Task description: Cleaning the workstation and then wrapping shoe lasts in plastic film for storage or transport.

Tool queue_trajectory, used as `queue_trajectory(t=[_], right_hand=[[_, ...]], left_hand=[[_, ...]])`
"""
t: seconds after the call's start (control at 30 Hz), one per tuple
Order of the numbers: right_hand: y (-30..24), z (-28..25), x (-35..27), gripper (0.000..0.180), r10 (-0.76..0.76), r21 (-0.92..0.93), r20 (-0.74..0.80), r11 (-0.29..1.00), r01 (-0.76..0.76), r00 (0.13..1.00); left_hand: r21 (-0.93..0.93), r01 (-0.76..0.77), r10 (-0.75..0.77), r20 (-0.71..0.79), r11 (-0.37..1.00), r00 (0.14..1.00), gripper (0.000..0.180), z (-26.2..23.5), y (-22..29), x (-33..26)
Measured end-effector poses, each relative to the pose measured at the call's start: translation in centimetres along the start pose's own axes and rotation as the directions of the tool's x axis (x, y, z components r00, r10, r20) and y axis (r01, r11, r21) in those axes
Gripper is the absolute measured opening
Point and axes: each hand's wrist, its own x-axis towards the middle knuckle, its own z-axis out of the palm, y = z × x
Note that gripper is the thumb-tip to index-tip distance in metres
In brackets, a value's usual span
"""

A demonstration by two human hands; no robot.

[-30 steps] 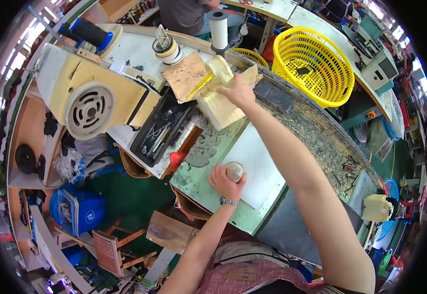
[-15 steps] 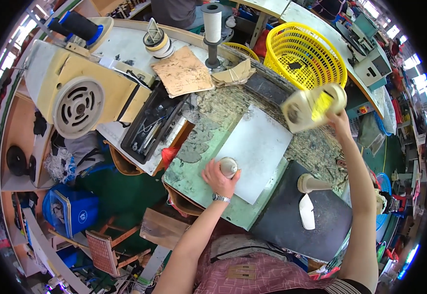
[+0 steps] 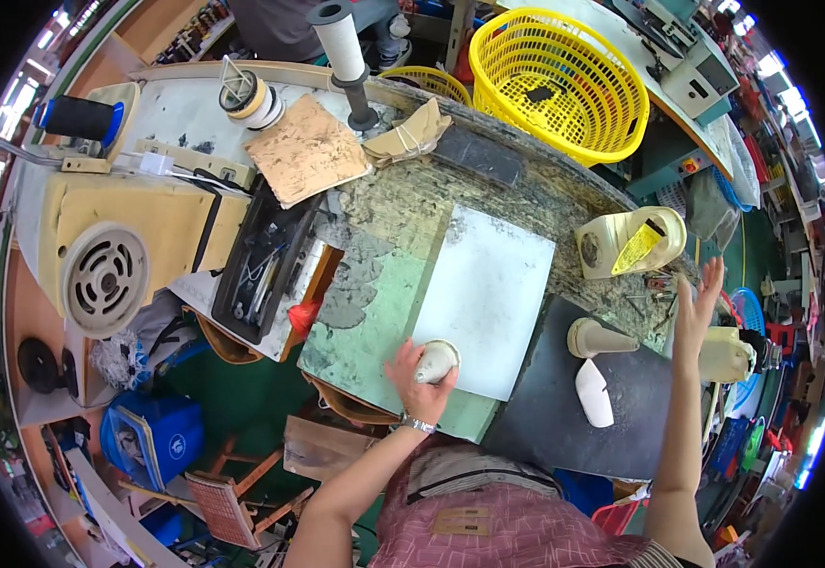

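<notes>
Your left hand (image 3: 412, 374) is curled around a small cream cone-shaped shoe last (image 3: 434, 361), pinning it at the near left edge of the white rectangular cutting mat (image 3: 493, 289) on the desk (image 3: 365, 317).

Your right hand (image 3: 697, 308) is up at the far right, fingers spread, holding nothing. Just left of it the cream plastic jug with a yellow label (image 3: 628, 242) lies on its side at the desk's right edge.

Risks as judged from here:
- The jug rests tipped near the rim; a brush from the open hand could roll it off or start a leak if the cap is loose.
- The last sits near the desk's front edge; a slackened grip lets it slide off.
- A second cream cone last (image 3: 597, 338) and a white sole piece (image 3: 594, 392) lie on the dark mat (image 3: 564, 417), in the path of a returning arm.
</notes>
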Motion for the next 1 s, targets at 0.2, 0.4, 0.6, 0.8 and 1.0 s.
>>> queue_trajectory(t=[0.2, 0.4, 0.6, 0.8, 1.0], right_hand=[[-12.3, 19.7, -5.4, 0.035, -0.359, 0.371, 0.885, 0.928, 0.017, 0.298], [-7.2, 40.1, -5.1, 0.027, -0.309, -0.452, 0.472, 0.719, 0.527, 0.826], [-10.9, 43.6, -3.1, 0.020, -0.641, -0.045, 0.205, 0.749, 0.661, 0.740], [-14.3, 38.2, -12.1, 0.029, -0.432, 0.454, 0.888, 0.767, 0.453, -0.158], [-10.6, 38.3, -8.7, 0.043, -0.213, -0.149, 0.775, 0.854, 0.499, 0.596]], left_hand=[[-0.457, 0.174, -0.181, 0.028, 0.872, 0.983, 0.060, -0.4, -0.8, -0.6], [-0.695, 0.092, -0.156, -0.030, 0.713, 0.987, 0.068, -7.6, -3.1, -1.0], [-0.628, 0.113, -0.322, -0.230, 0.770, 0.918, 0.074, -13.5, -6.5, 1.5], [-0.614, 0.008, -0.231, -0.285, 0.789, 0.930, 0.071, -17.5, -6.8, 10.3], [-0.609, -0.002, 0.038, 0.047, 0.793, 0.998, 0.054, -14.6, -2.8, 21.1]])
